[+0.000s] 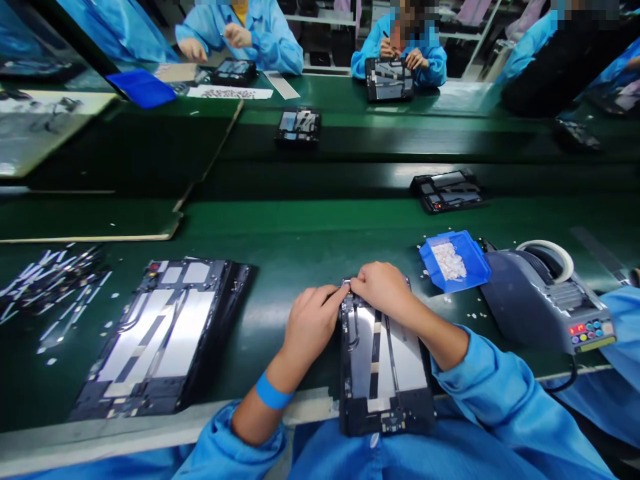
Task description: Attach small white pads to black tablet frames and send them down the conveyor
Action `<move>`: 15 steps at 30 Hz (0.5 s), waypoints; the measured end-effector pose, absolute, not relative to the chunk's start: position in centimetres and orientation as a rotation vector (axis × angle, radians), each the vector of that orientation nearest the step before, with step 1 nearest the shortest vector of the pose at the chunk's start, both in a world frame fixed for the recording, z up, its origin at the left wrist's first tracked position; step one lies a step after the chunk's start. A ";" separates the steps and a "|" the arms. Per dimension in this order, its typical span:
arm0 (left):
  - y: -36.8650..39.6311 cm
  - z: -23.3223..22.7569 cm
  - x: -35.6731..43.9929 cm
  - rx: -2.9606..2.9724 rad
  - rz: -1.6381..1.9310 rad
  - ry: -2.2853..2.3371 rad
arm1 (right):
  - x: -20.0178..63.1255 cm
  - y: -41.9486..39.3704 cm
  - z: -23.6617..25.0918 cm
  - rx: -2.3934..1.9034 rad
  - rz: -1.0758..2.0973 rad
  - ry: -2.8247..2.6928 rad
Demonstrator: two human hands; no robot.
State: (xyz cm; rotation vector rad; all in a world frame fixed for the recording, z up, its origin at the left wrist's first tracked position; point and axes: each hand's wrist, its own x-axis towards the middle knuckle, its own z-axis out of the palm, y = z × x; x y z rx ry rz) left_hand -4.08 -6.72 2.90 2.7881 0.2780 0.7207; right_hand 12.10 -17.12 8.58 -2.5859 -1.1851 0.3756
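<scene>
At lower centre of the frame, an opened tablet [383,363] is steadied on the worktop [300,240] edge; its top edge is pinched by left hand [310,327] and right hand [383,290] fingers, closed there, seemingly to press a small part.

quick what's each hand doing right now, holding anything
Left hand: fingers curled, pinching at the top edge of the open tablet.
Right hand: curled over the same edge; any small part held is hidden.

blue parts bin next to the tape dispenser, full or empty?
Partly filled. The blue bin holds a small heap of white pieces in its middle, with bare blue floor showing around them; a few pieces lie loose on the green belt nearby.
</scene>
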 end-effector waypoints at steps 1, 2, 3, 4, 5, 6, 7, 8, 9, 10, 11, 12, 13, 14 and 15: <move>-6.8 3.1 -4.1 2.850 0.686 0.284 | 12.2 -17.1 8.7 -2.592 0.392 -1.207; -6.9 3.4 -4.2 2.909 0.646 0.297 | 12.3 -17.0 8.8 -2.593 0.411 -1.230; -7.0 3.7 -4.2 2.964 0.601 0.315 | 12.4 -17.0 8.9 -2.592 0.431 -1.253; -7.1 4.1 -4.3 3.012 0.553 0.332 | 12.5 -17.0 9.0 -2.589 0.450 -1.272; -7.2 4.4 -4.3 3.053 0.508 0.340 | 12.6 -17.0 9.2 -2.582 0.465 -1.293; -7.1 4.7 -4.3 3.085 0.468 0.339 | 12.7 -17.1 9.3 -2.573 0.476 -1.312; -7.1 4.9 -4.3 3.108 0.435 0.329 | 12.7 -17.3 9.3 -2.559 0.481 -1.325; -6.9 5.2 -4.3 3.126 0.407 0.313 | 12.7 -17.5 9.2 -2.540 0.474 -1.331; -6.7 5.4 -4.2 3.139 0.381 0.288 | 12.7 -17.9 9.0 -2.510 0.450 -1.332; -6.5 5.6 -4.2 3.149 0.358 0.255 | 12.7 -18.3 8.7 -2.465 0.410 -1.341; -6.2 5.7 -4.2 3.155 0.338 0.219 | 12.7 -18.9 8.3 -2.410 0.360 -1.370; -6.0 5.9 -4.1 3.157 0.318 0.188 | 12.6 -19.5 7.8 -2.349 0.305 -1.425; -5.7 6.0 -4.1 3.151 0.300 0.168 | 12.6 -20.1 7.2 -2.287 0.243 -1.505; -5.5 6.1 -4.1 3.139 0.285 0.166 | 12.5 -20.7 6.6 -2.232 0.179 -1.605; -5.3 6.2 -4.1 3.121 0.274 0.179 | 12.4 -21.2 6.1 -2.190 0.116 -1.706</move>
